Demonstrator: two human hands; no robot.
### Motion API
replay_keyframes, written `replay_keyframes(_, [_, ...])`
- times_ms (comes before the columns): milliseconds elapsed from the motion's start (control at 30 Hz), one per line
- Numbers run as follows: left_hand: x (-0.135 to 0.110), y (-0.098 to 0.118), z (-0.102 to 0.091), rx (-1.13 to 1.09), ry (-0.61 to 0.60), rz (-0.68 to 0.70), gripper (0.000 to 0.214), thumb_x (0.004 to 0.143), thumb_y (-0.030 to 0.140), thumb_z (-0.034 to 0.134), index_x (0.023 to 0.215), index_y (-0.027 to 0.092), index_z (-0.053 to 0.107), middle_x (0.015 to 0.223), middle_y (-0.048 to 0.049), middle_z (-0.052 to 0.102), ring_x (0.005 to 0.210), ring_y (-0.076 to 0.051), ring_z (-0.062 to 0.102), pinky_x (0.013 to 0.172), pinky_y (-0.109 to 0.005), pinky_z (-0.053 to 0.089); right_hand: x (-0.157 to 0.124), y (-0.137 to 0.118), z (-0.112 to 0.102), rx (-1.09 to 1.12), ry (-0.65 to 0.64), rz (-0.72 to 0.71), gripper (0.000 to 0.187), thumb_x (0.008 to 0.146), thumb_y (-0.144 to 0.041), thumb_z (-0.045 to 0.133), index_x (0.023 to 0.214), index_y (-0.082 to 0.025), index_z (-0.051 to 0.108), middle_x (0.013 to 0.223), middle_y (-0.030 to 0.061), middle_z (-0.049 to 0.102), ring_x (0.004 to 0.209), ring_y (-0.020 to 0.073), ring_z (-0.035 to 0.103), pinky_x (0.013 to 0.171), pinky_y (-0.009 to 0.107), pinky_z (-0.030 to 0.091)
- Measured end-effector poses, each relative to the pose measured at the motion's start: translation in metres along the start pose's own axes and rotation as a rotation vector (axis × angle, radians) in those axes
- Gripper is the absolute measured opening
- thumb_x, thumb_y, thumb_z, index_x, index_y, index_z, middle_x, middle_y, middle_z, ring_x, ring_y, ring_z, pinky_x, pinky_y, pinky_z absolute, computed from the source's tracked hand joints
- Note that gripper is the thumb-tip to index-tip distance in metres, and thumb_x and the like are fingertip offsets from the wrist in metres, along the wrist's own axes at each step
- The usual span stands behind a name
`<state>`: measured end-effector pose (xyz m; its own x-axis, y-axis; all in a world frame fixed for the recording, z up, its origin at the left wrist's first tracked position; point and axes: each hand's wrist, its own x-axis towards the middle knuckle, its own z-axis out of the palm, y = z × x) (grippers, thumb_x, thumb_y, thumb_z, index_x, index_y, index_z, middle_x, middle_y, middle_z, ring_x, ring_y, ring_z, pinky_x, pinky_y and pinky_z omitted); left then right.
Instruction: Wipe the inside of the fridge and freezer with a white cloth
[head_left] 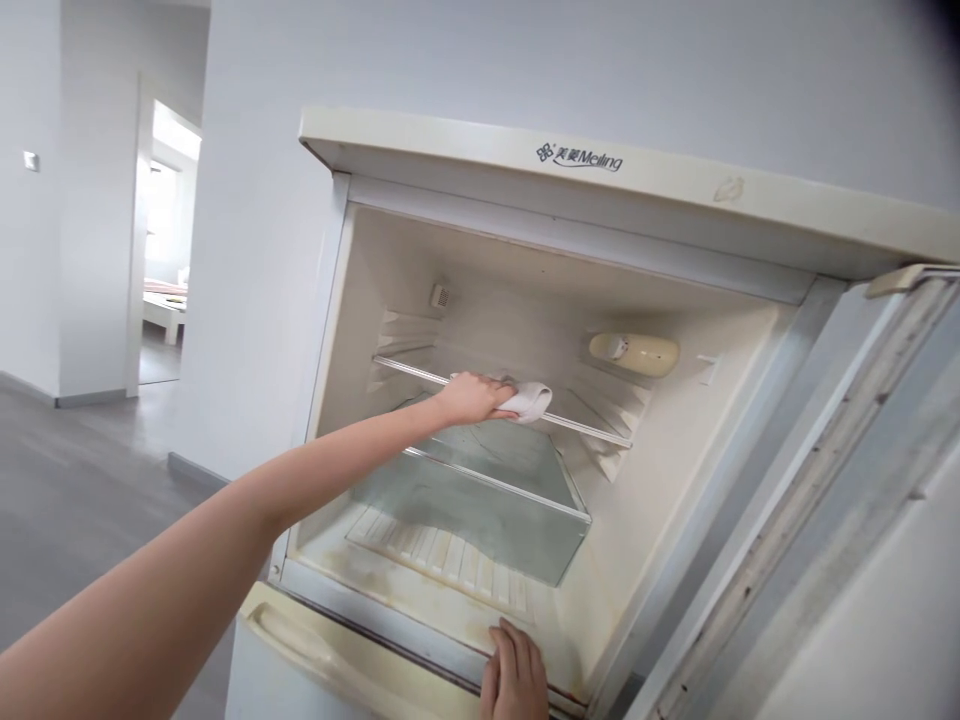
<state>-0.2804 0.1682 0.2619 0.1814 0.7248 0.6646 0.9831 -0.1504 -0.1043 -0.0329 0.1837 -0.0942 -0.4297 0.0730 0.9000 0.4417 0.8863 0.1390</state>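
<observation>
The left hand (472, 398) was closed on a cloth (531, 401), which stuck out to its right, at the front edge of the shelf (589, 430). Below that hand sat a clear drawer (487, 500). Farther down and rightward, the right hand (519, 672) — half open, lightly bent — rested by the sill (390, 618).

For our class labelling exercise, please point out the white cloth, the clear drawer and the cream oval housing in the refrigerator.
White cloth (533, 401): head view, on its folded right end.
Clear drawer (484, 512): head view, on its front panel.
Cream oval housing (645, 355): head view, on its middle.
</observation>
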Motion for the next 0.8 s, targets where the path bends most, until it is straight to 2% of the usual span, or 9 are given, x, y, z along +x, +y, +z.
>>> replay_keyframes(133, [-0.024,-0.036,-0.015,-0.130,0.096,-0.133,0.041,0.070,0.060,0.066,0.097,0.029,0.065,0.097,-0.0046,0.072,0.098,-0.024,0.065,0.085,-0.033,0.045,-0.001,0.002,0.000,-0.014,-0.009,-0.007,0.024,0.085,-0.016,0.043,0.103,-0.018,0.058,0.097,0.0088,0.067,0.087,0.0200,0.062,0.076,0.032,0.049])
replay_keyframes(300, [-0.049,-0.067,-0.039,-0.278,0.196,-0.335,0.030,0.060,0.049,0.078,0.076,0.026,0.067,0.082,-0.0053,0.071,0.094,-0.025,0.064,0.082,-0.028,0.044,0.005,-0.005,-0.005,-0.001,0.002,0.018,0.023,0.086,-0.015,0.041,0.102,-0.017,0.057,0.095,0.0090,0.067,0.086,0.0198,0.062,0.076,0.032,0.049])
replay_keyframes(400, [-0.059,-0.071,-0.052,-0.383,0.321,-0.485,0.025,0.062,0.043,0.077,0.060,0.024,0.062,0.069,-0.0026,0.067,0.088,-0.023,0.063,0.080,-0.026,0.043,0.007,-0.008,-0.006,-0.009,0.013,0.048,0.022,0.086,-0.015,0.040,0.101,-0.017,0.057,0.095,0.0093,0.067,0.087,0.0197,0.061,0.077,0.033,0.049])
replay_keyframes(500, [-0.075,-0.059,-0.055,-0.522,0.529,-0.625,0.032,0.072,0.044,0.070,0.054,0.021,0.058,0.059,0.0011,0.060,0.079,-0.018,0.061,0.075,-0.022,0.042,0.004,-0.006,-0.003,-0.024,-0.002,0.016,0.022,0.085,-0.015,0.043,0.102,-0.017,0.057,0.096,0.0088,0.067,0.087,0.0198,0.061,0.077,0.032,0.048])
replay_keyframes(567, [-0.090,-0.044,-0.048,-0.630,0.713,-0.737,0.035,0.081,0.050,0.058,0.062,0.021,0.061,0.062,0.0017,0.060,0.078,-0.017,0.060,0.073,-0.022,0.043,0.001,-0.003,0.000,-0.037,-0.006,0.010,0.023,0.084,-0.015,0.044,0.102,-0.018,0.057,0.096,0.0082,0.067,0.087,0.0198,0.061,0.076,0.032,0.048])
replay_keyframes(667, [-0.114,-0.020,-0.023,-0.818,0.986,-0.957,0.044,0.088,0.060,0.040,0.081,0.022,0.062,0.079,-0.0009,0.065,0.089,-0.016,0.061,0.078,-0.023,0.047,0.001,-0.001,0.002,-0.045,0.003,0.012,0.023,0.082,-0.015,0.044,0.101,-0.018,0.058,0.095,0.0077,0.067,0.085,0.0199,0.061,0.076,0.032,0.048])
replay_keyframes(733, [-0.119,-0.010,-0.001,-1.010,1.062,-1.079,0.047,0.089,0.062,0.034,0.093,0.023,0.061,0.088,-0.0033,0.068,0.092,-0.016,0.063,0.081,-0.026,0.050,0.001,-0.001,0.002,-0.040,0.010,-0.003,0.023,0.082,-0.015,0.045,0.101,-0.018,0.058,0.094,0.0074,0.067,0.085,0.0196,0.061,0.075,0.031,0.048])
replay_keyframes(800, [-0.110,-0.006,0.019,-1.204,1.047,-1.131,0.047,0.092,0.057,0.028,0.095,0.022,0.060,0.086,-0.0046,0.069,0.086,-0.017,0.066,0.079,-0.031,0.053,0.001,-0.004,0.003,-0.027,0.012,0.009,0.024,0.081,-0.014,0.045,0.101,-0.018,0.059,0.094,0.0073,0.067,0.085,0.0196,0.061,0.076,0.031,0.048])
